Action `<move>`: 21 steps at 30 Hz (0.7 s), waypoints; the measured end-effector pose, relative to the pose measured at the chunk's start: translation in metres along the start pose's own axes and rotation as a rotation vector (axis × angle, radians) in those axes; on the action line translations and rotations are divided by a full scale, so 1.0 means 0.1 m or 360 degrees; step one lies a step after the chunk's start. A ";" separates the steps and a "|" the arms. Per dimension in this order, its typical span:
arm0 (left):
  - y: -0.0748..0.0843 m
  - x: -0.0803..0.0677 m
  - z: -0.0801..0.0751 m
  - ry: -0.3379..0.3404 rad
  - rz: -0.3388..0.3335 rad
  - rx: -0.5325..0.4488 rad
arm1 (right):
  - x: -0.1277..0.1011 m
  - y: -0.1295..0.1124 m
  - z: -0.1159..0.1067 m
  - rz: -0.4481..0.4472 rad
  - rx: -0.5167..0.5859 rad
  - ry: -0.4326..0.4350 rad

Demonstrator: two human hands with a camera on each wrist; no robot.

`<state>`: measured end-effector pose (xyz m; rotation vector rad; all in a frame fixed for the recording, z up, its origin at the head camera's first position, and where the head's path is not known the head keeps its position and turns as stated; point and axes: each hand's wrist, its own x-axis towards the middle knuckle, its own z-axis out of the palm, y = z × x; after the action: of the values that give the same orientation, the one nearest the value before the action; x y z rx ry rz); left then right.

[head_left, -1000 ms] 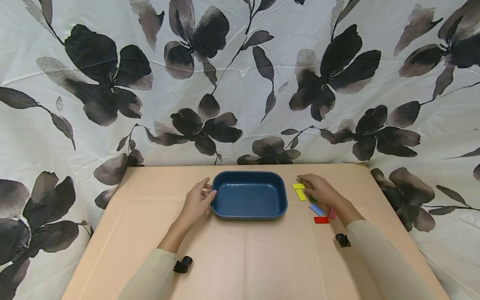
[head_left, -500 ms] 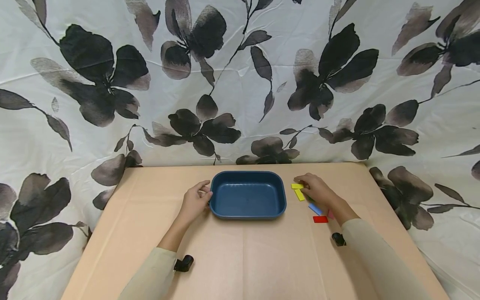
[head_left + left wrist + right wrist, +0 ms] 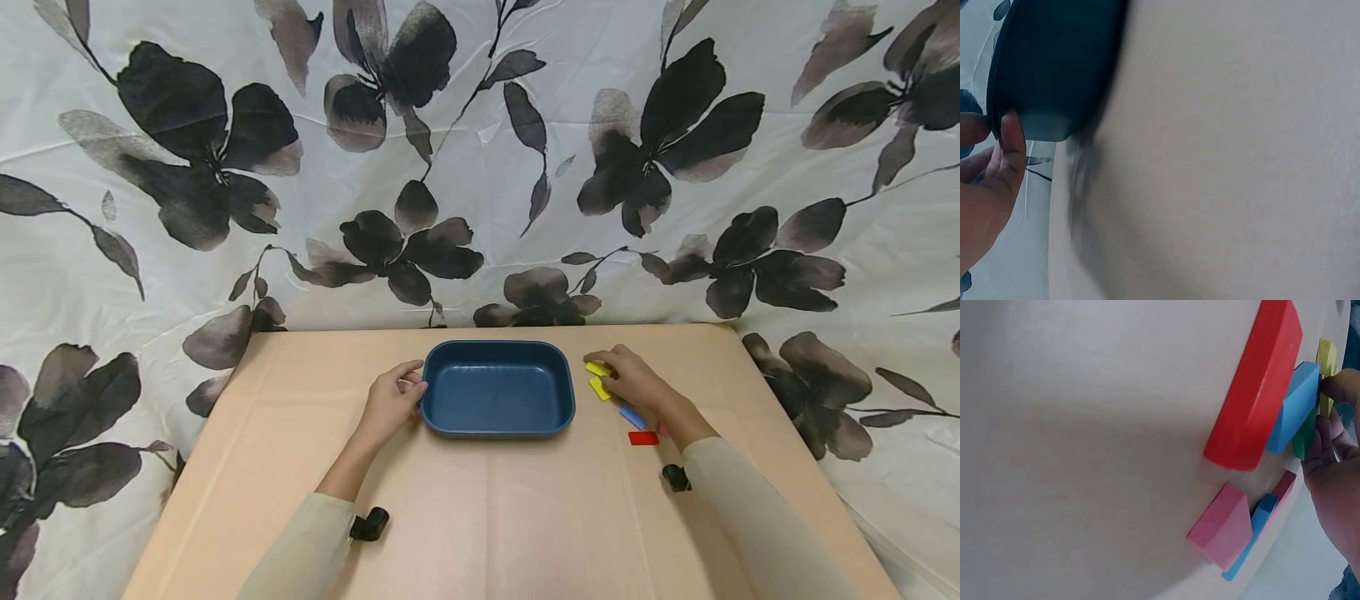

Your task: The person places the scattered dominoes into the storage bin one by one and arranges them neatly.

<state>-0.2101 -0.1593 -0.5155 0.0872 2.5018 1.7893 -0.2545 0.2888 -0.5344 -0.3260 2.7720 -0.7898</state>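
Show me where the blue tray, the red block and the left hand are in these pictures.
Blue tray (image 3: 497, 393), head view, on the bare floor of the tray.
Red block (image 3: 642, 438), head view, on the middle of its flat top.
Left hand (image 3: 391, 403), head view, on the back of the hand beside the tray's short side.

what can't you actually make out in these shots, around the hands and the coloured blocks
- Head view: the right hand covers the green block and most of the pink one.
- Right wrist view: the yellow block is cut by the frame edge; whether fingers grip it is unclear.
- Left wrist view: the blue tray is blurred and its inside hidden; the left hand is cropped.
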 end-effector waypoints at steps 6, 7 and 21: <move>0.00 -0.02 -0.02 -0.0015 -0.0002 0.0010 | -0.03 -0.04 0.04 0.0063 0.0028 0.0030; 0.00 -0.02 -0.02 -0.0018 -0.0001 0.0013 | -0.03 -0.04 0.04 0.0059 0.0026 0.0048; 0.02 -0.05 -0.03 -0.0028 0.0003 0.0024 | -0.13 -0.22 -0.10 0.0013 0.0153 0.0252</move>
<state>-0.2056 -0.1619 -0.5125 0.1055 2.5043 1.7630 -0.2417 0.2789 -0.5123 -0.2439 2.8658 -0.9829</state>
